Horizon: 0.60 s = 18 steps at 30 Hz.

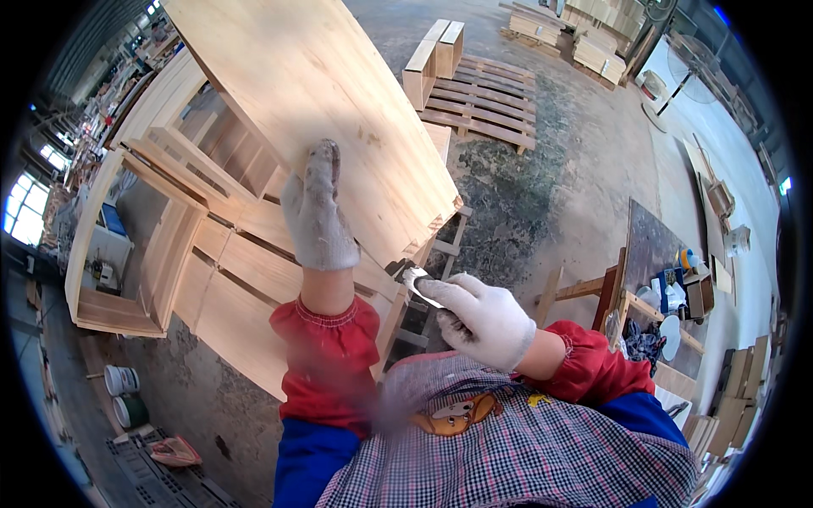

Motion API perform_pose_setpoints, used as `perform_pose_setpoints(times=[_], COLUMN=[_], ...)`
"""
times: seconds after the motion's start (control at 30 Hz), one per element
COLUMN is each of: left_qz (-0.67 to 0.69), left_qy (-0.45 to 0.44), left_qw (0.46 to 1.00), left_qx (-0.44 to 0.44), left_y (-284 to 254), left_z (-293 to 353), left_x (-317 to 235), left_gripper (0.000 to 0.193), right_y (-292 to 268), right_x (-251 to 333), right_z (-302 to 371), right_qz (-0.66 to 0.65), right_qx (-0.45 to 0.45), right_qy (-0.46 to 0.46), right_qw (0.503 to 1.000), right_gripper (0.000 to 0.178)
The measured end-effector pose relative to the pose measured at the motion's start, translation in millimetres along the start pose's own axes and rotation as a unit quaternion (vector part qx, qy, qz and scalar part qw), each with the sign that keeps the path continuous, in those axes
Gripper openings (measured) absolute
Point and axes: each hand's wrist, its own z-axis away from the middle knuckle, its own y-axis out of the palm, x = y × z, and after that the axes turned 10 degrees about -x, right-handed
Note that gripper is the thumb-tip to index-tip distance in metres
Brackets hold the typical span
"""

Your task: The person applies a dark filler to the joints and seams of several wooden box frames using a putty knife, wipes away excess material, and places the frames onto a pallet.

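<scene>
So the person's got both hands in white work gloves, red sleeve covers bunched at the wrists. The left hand [315, 212] is stretched out away from the body, palm flat down on a big pale wooden board [339, 93], fingers held together and pointing up toward the far end, not gripping anything, just pressing on it. The board lies tilted across an unfinished wooden cabinet [161, 220], with its near corner sticking out right by the right hand. The right hand [483, 317] is pulled in close to the chest, wrist bent, fingers curled around a small putty knife [421, 284]; its light blade pokes out toward the left and sits right at the board's near edge, though it's hard to tell if it's actually touching the wood. Off to the side there's a wooden pallet [483, 106] on the concrete floor further out, and two small buckets [125, 394] down on the left.
</scene>
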Motion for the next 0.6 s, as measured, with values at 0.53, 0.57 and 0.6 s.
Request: perform_pose_setpoints(times=[0.53,0.57,0.6], left_qz=[-0.023,-0.025,-0.027], left_qy=[-0.005,-0.005,-0.005], left_qw=[1.0,1.0,0.999], left_qx=[0.01,0.015,0.02], left_y=[-6.7,-8.1,-9.9], left_z=[-3.3,-4.1,-5.3], left_x=[2.4,3.8,4.8], left_gripper=[0.043,0.043,0.043], right_y=[-6.5,-8.1,-8.4], right_x=[-8.7,-7.7,-6.4], right_z=[-7.9,-6.9,-7.9], right_qz=[-0.013,-0.008,-0.017], right_qx=[-0.029,-0.029,-0.036], right_qy=[0.002,0.002,0.005], right_qw=[1.0,1.0,0.999], right_gripper=[0.048,0.048,0.048])
